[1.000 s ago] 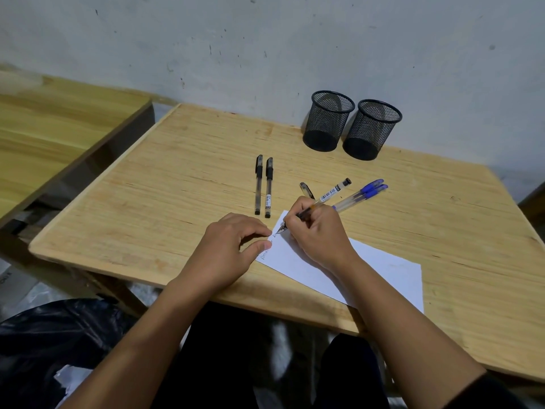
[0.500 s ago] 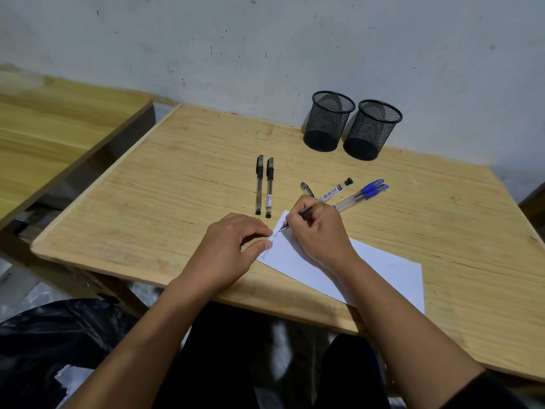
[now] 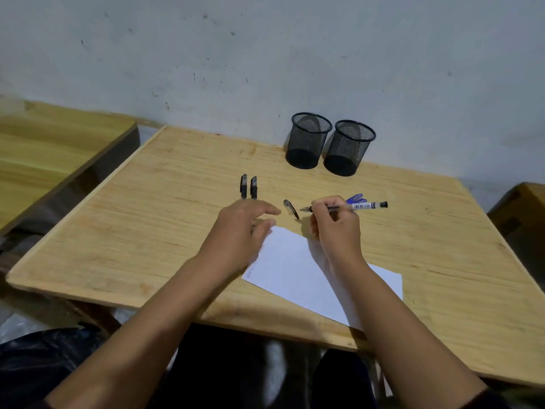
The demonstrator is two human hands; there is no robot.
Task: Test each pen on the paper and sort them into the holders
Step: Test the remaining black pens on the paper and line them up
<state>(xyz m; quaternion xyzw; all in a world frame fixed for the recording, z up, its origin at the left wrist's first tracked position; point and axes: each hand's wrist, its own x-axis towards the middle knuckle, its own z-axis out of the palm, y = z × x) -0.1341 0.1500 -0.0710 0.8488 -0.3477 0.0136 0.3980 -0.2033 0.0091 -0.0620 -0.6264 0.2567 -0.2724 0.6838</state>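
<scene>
Two hands, head view:
Right hand (image 3: 336, 228): fingers curled round uncapped pen (image 3: 351, 206) — nib points left, above the paper's (image 3: 298, 270) far corner.
Left hand (image 3: 241, 228): fingers loosely extended, holding nothing — over the paper's left edge.
Cap (image 3: 291, 208): on table (image 3: 147, 231), just left of nib.
Holders (image 3: 330, 144): at wall, well apart.

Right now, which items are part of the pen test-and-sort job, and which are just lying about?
Job:
clear-barrelled pen in the right hand
loose black pen cap
white paper sheet
two black capped pens
blue-capped pens
two black mesh holders
left hand

Lying about:
second wooden table
black plastic bag
</scene>
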